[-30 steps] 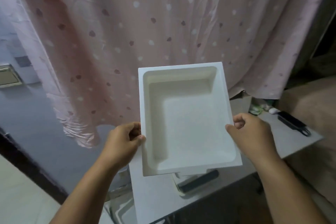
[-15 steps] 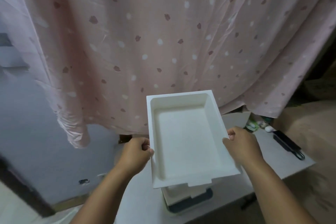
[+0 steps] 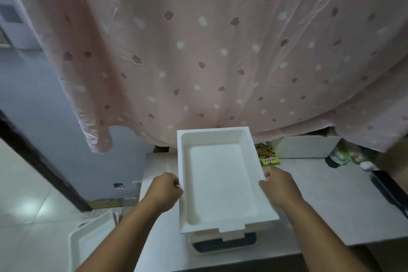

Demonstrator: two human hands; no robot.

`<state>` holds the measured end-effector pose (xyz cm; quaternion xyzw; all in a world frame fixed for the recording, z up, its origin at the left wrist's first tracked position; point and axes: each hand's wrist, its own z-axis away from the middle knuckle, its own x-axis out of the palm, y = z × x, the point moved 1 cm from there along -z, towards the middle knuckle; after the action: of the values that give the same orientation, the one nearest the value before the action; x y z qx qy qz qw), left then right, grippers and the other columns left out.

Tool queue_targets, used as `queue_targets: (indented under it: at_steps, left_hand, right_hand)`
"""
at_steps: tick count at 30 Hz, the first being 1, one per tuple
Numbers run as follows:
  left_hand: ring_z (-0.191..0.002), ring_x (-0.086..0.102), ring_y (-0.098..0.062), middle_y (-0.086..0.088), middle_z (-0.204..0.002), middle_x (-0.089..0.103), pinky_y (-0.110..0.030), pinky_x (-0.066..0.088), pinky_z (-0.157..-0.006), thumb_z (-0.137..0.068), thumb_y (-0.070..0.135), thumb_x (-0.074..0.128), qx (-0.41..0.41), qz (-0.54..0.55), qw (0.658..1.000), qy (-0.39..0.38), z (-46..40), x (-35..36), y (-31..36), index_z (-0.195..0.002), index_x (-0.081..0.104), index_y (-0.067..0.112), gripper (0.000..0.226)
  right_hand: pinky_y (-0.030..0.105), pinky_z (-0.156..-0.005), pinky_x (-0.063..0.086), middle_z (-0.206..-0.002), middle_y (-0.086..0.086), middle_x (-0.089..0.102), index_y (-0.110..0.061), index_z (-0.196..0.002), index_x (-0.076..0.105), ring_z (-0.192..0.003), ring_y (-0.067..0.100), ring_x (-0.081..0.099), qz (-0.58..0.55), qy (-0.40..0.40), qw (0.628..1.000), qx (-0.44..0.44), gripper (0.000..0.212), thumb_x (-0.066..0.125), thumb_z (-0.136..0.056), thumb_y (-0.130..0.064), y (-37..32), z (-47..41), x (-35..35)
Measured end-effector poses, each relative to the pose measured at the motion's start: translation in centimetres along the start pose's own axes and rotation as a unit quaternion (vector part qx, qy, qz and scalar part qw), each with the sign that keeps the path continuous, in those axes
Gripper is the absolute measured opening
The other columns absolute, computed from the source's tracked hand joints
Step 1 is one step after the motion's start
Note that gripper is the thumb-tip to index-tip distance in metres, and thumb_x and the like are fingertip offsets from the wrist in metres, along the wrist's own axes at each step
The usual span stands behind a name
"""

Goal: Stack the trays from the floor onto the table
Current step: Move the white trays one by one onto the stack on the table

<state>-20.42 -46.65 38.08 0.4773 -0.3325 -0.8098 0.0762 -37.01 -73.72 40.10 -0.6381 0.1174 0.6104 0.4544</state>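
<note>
I hold a white rectangular tray (image 3: 220, 179) by its two long sides, open face up, level over the table (image 3: 326, 203). My left hand (image 3: 164, 192) grips the left rim and my right hand (image 3: 279, 187) grips the right rim. Directly beneath it a stack of trays (image 3: 223, 244) stands near the table's front edge, with a white one on top and a dark blue one below; I cannot tell whether the held tray touches the stack. Another white tray (image 3: 88, 240) lies on the floor at the lower left.
A pink dotted curtain (image 3: 198, 51) hangs over the back of the table. A yellow-green packet (image 3: 268, 157), a white box (image 3: 306, 147) and small items sit at the back right. A black object (image 3: 388, 190) lies at the right edge. Tiled floor (image 3: 26, 205) is on the left.
The tray has come down from in front of the curtain to just above the stack on the table. Both hands kept their grip on its sides.
</note>
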Motion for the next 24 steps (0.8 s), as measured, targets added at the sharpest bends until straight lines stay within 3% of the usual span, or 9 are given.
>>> queue_targets:
  at_steps: [3, 9, 13, 17, 24]
  left_hand:
    - [-0.071, 0.068, -0.023, -0.006, -0.074, 0.071, -0.031, 0.053, -0.058, -0.083, 0.012, 0.061, -0.028, -0.013, 1.0, 0.002, -0.7, 1.3, 0.4, -0.078, 0.071, 0.006, 0.013]
    - [-0.062, 0.063, -0.023, -0.011, -0.076, 0.074, -0.026, 0.048, -0.053, -0.08, 0.01, 0.058, -0.09, -0.02, 0.996, -0.007, -1.1, 3.6, 0.1, -0.08, 0.071, 0.0, 0.016]
    - [-0.058, 0.059, -0.019, -0.009, -0.076, 0.074, -0.023, 0.046, -0.052, -0.082, 0.01, 0.058, -0.118, -0.038, 0.992, -0.024, -1.2, 4.7, -0.3, -0.082, 0.073, 0.004, 0.016]
    - [-0.068, 0.063, -0.021, -0.005, -0.078, 0.072, -0.02, 0.041, -0.049, -0.082, 0.009, 0.054, -0.12, -0.053, 0.991, -0.024, -1.4, 5.7, -0.1, -0.079, 0.073, 0.01, 0.019]
    - [-0.076, 0.064, -0.021, -0.007, -0.098, 0.073, -0.021, 0.042, -0.052, -0.094, 0.016, 0.052, -0.122, -0.073, 0.99, -0.012, -1.5, 7.0, -0.1, -0.106, 0.073, 0.011, 0.025]
  right_hand:
    - [0.027, -0.06, 0.048, -0.084, -0.011, 0.064, -0.029, -0.08, 0.059, -0.076, 0.012, 0.061, -0.007, -0.025, 1.0, -0.016, 0.008, 0.061, -0.086, -0.025, 0.9, -1.4, 0.6]
    - [0.026, -0.052, 0.037, -0.081, -0.007, 0.056, -0.023, -0.075, 0.049, -0.072, 0.011, 0.055, 0.022, -0.062, 0.998, -0.024, 0.019, 0.06, -0.088, -0.03, 2.9, -3.2, 1.8]
    - [0.027, -0.056, 0.041, -0.082, -0.006, 0.057, -0.022, -0.077, 0.05, -0.077, 0.016, 0.058, 0.037, -0.1, 0.994, -0.034, 0.019, 0.06, -0.089, -0.033, 3.7, -3.8, 2.8]
    - [0.028, -0.059, 0.045, -0.083, -0.005, 0.06, -0.021, -0.078, 0.052, -0.078, 0.016, 0.06, 0.032, -0.118, 0.992, -0.029, 0.017, 0.059, -0.088, -0.032, 4.6, -4.2, 3.5]
    - [0.029, -0.059, 0.047, -0.08, -0.004, 0.061, -0.017, -0.079, 0.056, -0.073, 0.014, 0.059, 0.029, -0.141, 0.989, -0.025, 0.019, 0.058, -0.088, -0.034, 5.2, -4.4, 4.3]
